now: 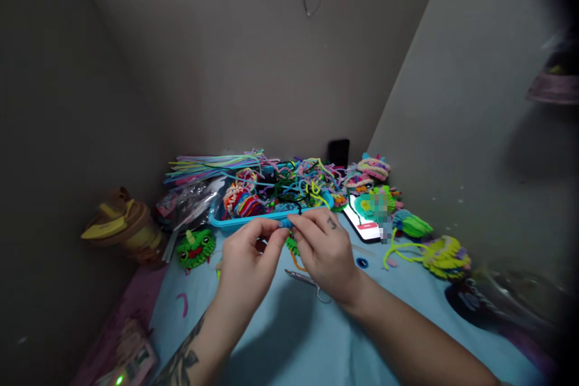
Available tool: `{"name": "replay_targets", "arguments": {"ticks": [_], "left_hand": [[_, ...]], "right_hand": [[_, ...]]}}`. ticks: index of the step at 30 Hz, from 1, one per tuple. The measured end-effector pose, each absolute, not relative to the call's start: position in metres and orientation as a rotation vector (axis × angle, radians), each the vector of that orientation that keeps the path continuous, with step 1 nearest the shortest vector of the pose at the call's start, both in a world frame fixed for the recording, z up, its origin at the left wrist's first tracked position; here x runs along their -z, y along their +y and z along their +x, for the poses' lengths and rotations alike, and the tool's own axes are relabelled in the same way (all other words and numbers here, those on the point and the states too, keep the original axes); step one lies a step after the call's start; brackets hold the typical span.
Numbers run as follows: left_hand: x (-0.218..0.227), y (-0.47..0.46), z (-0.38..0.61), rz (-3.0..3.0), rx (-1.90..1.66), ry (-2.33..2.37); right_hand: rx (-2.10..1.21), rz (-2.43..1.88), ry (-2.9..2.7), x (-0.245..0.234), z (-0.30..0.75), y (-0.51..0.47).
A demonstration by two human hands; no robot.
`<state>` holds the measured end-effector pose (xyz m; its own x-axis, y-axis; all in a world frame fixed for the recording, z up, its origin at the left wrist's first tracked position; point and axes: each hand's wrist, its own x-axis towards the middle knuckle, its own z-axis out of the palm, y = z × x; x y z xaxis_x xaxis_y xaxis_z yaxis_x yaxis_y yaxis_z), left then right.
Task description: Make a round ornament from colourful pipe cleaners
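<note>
My left hand (246,262) and my right hand (328,253) meet over the middle of the table, just in front of the blue tray. Thumb and fingers of both pinch a small blue fuzzy piece (284,224), each hand from its own side. Its exact kind is too small to make out. A dark strand rises near the right fingertips. Below the hands lies a pair of scissors (302,278), partly covered by my right hand. Behind them, a green and orange piece (296,260) shows partly between the hands.
The blue tray (226,225) holds colourful yarn-like scraps. Pipe cleaners (212,167) lie behind it. A green fuzzy figure (195,248) sits left. At right are a lit phone (371,233), a yellow fuzzy piece (446,257), a blue disc (362,263) and a dark cap (474,301).
</note>
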<state>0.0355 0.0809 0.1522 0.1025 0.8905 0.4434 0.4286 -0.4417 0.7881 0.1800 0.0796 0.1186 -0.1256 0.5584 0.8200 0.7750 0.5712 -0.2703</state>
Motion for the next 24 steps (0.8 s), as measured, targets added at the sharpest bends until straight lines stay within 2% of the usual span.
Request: {"name": "replay_targets", "arguments": {"ticks": [11,24], "left_hand": [[-0.146,0.080,0.034,1.999,-1.339,1.311],[-0.145,0.089,0.019,2.203,-1.591,1.177]], "right_hand": [[0.337,-1.048,-1.740,-0.112,0.176,0.079],[0.032,-0.986,-1.782,-0.120,0.178,0.080]]}}
